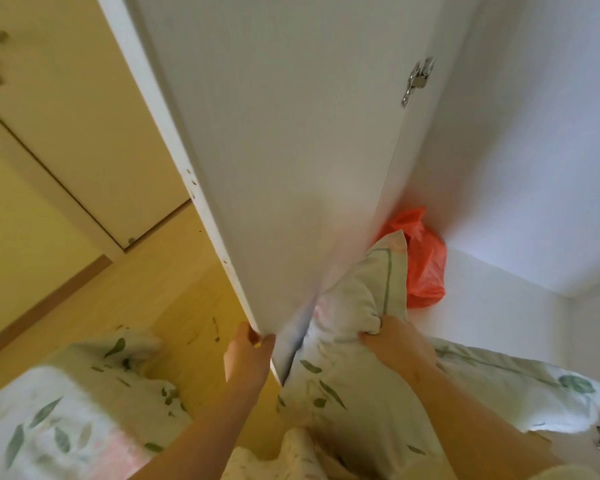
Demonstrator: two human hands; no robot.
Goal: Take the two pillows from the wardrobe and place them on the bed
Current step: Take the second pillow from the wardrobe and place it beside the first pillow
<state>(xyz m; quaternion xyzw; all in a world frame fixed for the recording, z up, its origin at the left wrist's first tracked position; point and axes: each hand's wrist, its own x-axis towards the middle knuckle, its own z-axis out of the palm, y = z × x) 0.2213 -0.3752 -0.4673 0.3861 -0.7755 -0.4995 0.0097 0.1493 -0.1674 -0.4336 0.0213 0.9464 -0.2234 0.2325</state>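
Note:
A white wardrobe door (pixel 284 150) stands open in the middle of the view. My left hand (pixel 248 355) grips its lower edge. My right hand (pixel 394 344) is closed on a bunched fold of a white pillow with green leaf print (pixel 347 386), which sticks out of the wardrobe past the door. A second leaf-print pillow (pixel 506 386) lies on the wardrobe floor (pixel 492 306) to the right, partly under my right forearm. The bed (pixel 59 410), covered in matching leaf-print bedding, is at the lower left.
An orange plastic bag (pixel 425 265) sits in the wardrobe's back corner behind the pillow. A metal hinge (pixel 418 79) is on the door's inner side. Wooden floor (pixel 174 299) lies between bed and wardrobe. A cream room door (pixel 66 140) is at the left.

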